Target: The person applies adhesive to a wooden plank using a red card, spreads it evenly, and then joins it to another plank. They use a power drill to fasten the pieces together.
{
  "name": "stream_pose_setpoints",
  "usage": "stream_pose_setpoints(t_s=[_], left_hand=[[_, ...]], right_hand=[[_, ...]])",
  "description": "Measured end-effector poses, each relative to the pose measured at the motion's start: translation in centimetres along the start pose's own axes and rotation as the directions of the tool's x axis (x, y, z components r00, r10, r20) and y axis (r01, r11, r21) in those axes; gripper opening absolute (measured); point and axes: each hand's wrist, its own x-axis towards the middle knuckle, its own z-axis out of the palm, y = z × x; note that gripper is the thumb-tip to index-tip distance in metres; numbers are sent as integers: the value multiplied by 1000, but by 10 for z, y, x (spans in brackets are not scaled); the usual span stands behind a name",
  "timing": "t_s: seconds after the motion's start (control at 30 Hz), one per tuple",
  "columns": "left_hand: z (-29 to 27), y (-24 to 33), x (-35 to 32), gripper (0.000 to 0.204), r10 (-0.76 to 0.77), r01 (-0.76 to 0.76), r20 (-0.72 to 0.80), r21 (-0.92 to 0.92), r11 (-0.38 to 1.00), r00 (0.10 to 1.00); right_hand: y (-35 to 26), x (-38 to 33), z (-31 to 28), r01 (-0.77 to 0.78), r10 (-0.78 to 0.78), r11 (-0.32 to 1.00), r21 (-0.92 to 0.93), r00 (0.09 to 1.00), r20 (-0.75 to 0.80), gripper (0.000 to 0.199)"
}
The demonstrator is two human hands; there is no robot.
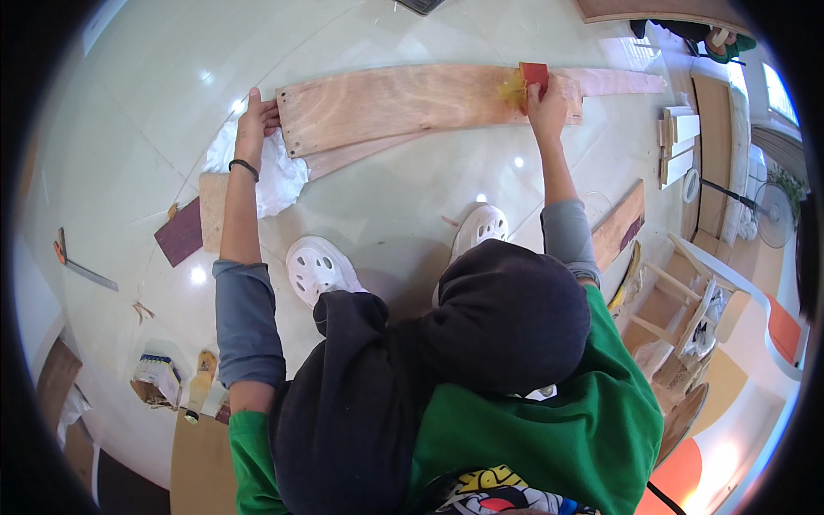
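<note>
A long, pale wooden board [386, 107] lies across the floor beyond my feet, over another thin plank [369, 153]. Near its right end, my right hand [549, 103] grips a flat, square red spreader [534, 75]. A yellow smear [513, 93] shows on the wood just left of the spreader. My left hand [255, 120] is at the board's left end, its thumb stretched away and its fingers extended against the end edge. Crumpled white plastic [279, 184] lies below that hand, partly under the board. Part of the left fingers is hidden.
My white clogs [320, 268] stand on the glossy tiles. A tan block [214, 206], a maroon piece [180, 233] and a handsaw [86, 273] lie leftward. A bottle [202, 382] stands lower left. Rightward are a plank [620, 223], a wooden frame [674, 292] and a fan [772, 213].
</note>
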Motion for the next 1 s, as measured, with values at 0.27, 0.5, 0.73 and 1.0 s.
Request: stream_pose_setpoints(t_s=[0.27, 0.5, 0.73, 1.0], left_hand=[[-5, -6, 2, 85, 12, -13, -17, -17, 1000, 1000], [-5, -3, 1, 83, -7, 9, 25, -66, 998, 1000], [-6, -2, -3, 83, 7, -5, 19, -84, 996, 1000], [-11, -4, -3, 87, 22, -15, 82, -92, 996, 996]], right_hand=[[-1, 5, -13, -32, 33, 997, 77, 999, -2, 30], [-13, -2, 4, 115, -116, 992, 58, 993, 15, 28], [-88, -27, 7, 74, -83, 992, 103, 992, 91, 27], [-148, -45, 24, 147, -164, 974, 171, 983, 88, 26]])
